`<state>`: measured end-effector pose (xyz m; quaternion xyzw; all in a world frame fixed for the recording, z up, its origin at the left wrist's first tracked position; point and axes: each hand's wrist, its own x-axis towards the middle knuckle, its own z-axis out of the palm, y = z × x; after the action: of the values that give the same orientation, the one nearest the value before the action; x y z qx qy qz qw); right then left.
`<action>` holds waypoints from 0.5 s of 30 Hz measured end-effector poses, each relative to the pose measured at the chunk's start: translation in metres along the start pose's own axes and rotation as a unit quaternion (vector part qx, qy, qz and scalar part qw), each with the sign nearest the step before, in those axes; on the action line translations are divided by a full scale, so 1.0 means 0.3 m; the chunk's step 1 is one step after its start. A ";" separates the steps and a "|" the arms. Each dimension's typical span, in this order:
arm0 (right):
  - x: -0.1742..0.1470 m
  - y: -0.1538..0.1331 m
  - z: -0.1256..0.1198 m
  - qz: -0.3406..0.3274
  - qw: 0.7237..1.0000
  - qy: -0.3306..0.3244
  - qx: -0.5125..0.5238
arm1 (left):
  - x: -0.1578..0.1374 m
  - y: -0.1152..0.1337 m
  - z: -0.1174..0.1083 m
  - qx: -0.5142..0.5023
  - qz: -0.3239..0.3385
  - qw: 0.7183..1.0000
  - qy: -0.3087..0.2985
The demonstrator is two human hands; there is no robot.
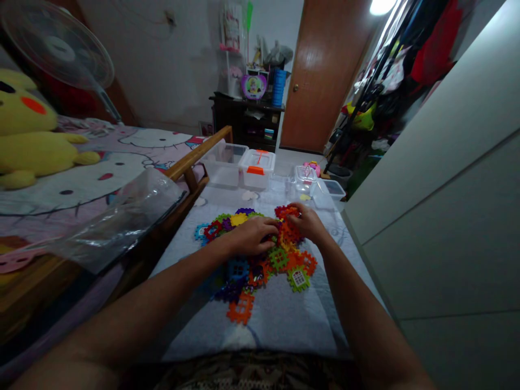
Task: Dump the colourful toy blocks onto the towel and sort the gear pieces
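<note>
A heap of colourful plastic interlocking blocks with toothed edges lies on the cloth-covered table. My left hand rests over the middle of the heap, its fingers and thumb apart and touching the pieces. At the heap's far right, my right hand has fingers and thumb closed on a red interlocking block. Orange blocks lie just beneath that hand. Nearer me are a green window block, a blue window block and an orange window block. My left hand and forearm hide part of the heap.
Beyond the heap stand a clear bin, a lidded box with orange latches and a clear container. A bed with a wooden rail borders the left, holding a plastic bag. A white cabinet rises at right.
</note>
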<state>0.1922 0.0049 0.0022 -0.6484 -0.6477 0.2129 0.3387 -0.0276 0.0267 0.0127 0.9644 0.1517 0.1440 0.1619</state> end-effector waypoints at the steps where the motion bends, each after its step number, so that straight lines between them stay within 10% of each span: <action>1: 0.005 0.003 0.005 0.000 1.000 -0.004 -0.028 | -0.020 0.007 -0.004 -0.010 -0.003 1.000 0.011; 10: -0.036 0.133 -0.007 0.031 0.991 0.033 -0.129 | -0.302 -0.219 -0.007 0.038 -0.285 0.938 0.192; 15: -0.064 0.126 0.034 0.020 0.999 0.014 -0.038 | -0.386 -0.349 0.048 0.025 -0.435 0.887 0.152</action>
<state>0.2100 -0.0096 -0.0348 -0.6767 -0.6374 0.1854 0.3184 -0.1543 0.0779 -0.0641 0.7718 0.5823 0.2001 0.1586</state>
